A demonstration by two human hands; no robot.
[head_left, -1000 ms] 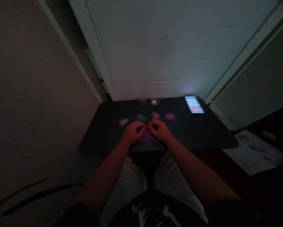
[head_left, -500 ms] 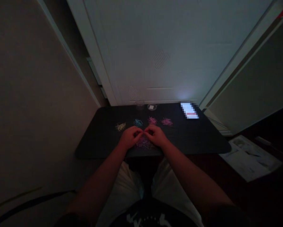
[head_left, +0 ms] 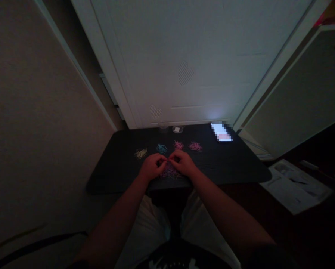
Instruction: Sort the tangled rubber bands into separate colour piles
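L hand [head_left: 151, 166] & R hand [head_left: 184, 163] were held at purple pile [head_left: 170, 172] on surface [head_left: 226, 168], tips nearly meeting; whether fingers [head_left: 161, 156] were clamped on a pc couldn't be told.

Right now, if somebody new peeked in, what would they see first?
Probably the bright screen, glowing at the table's far right. Next, the left hand and right hand, fingertips close together over a mixed-colour pile near the front edge. Just beyond them sit four small piles in a row: yellowish, blue and two pink.
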